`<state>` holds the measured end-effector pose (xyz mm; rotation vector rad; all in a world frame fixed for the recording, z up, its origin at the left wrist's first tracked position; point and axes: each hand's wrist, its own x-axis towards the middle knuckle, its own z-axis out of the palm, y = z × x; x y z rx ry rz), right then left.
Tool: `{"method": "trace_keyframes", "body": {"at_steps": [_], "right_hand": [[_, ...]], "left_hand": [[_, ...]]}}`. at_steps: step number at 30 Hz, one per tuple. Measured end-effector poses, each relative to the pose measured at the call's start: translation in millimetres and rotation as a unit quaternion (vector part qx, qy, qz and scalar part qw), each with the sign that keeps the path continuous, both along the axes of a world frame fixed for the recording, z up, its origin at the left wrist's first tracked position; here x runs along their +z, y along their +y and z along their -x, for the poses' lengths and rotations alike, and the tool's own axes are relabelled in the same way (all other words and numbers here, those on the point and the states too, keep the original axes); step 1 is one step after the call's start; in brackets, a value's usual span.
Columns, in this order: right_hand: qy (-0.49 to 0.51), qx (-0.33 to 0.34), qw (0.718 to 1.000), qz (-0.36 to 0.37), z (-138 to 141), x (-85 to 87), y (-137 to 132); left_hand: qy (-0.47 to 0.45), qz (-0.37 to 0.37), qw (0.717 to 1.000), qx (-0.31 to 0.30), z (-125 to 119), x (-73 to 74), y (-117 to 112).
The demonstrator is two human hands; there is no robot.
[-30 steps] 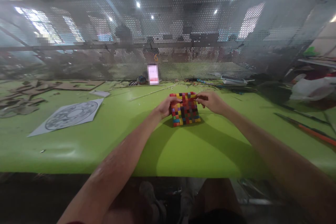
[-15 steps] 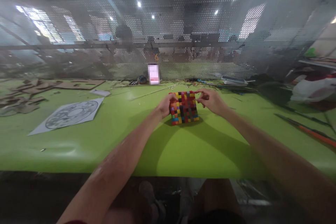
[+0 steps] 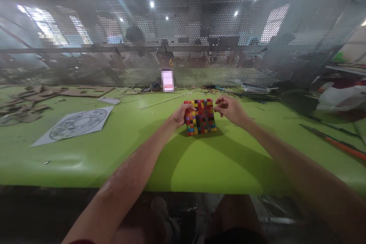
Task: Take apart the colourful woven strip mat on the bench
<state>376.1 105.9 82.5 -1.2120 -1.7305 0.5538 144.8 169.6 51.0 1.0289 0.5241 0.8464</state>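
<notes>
A small woven piece (image 3: 201,117) in a checkered pattern of red, yellow, black, orange and blue strips stands upright on the green table. Its left side is gripped by my left hand (image 3: 182,115), with the thumb across the front and the other fingers mostly hidden behind. Close to the upper right edge is my right hand (image 3: 227,107), its fingers curled and drawn together. Whether a strip end lies between those fingertips is too small to tell.
Left of my arms, a paper with a ring-shaped drawing (image 3: 80,123) lies on the green table (image 3: 137,129), with cardboard scraps (image 3: 37,95) behind. A lit phone-like screen (image 3: 167,80) and a white tray (image 3: 255,88) stand at the back. Orange-handled tools (image 3: 340,145) lie right.
My right index finger has drawn back from the woven piece's top right corner and curled in. My left hand keeps its hold, its thumb slightly shifted across the front.
</notes>
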Motion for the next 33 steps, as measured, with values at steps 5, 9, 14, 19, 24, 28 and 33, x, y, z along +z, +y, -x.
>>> {"method": "trace_keyframes", "body": {"at_steps": [5, 9, 14, 19, 24, 28, 33], "right_hand": [[-0.010, -0.010, 1.000, -0.013, 0.6, -0.2, 0.2], [-0.016, -0.024, 0.999, -0.018, 0.2, 0.2, 0.0], [-0.013, -0.022, 1.000, -0.012, 0.5, 0.9, -0.7], [-0.011, -0.017, 1.000, -0.021, 2.2, 1.0, 0.2], [0.003, -0.015, 1.000, -0.016, 3.1, -0.3, 1.1], [-0.012, -0.015, 0.999, -0.029, 4.0, -5.2, 2.8], [-0.065, -0.049, 0.993, -0.080, 4.1, -10.4, 4.4]], "left_hand": [[0.022, -0.004, 1.000, -0.001, 0.7, 1.2, -2.0], [0.024, -0.005, 1.000, 0.003, 0.0, 2.4, -3.5], [0.027, 0.001, 1.000, 0.001, -1.0, 2.8, -3.8], [0.029, -0.012, 0.999, 0.002, -0.1, 1.6, -4.1], [0.045, -0.023, 0.999, 0.005, 1.9, 3.7, -5.5], [0.027, 0.005, 0.999, 0.027, -0.7, 6.8, -8.0], [0.003, 0.027, 0.999, 0.042, -7.7, 5.8, -10.2]]}}
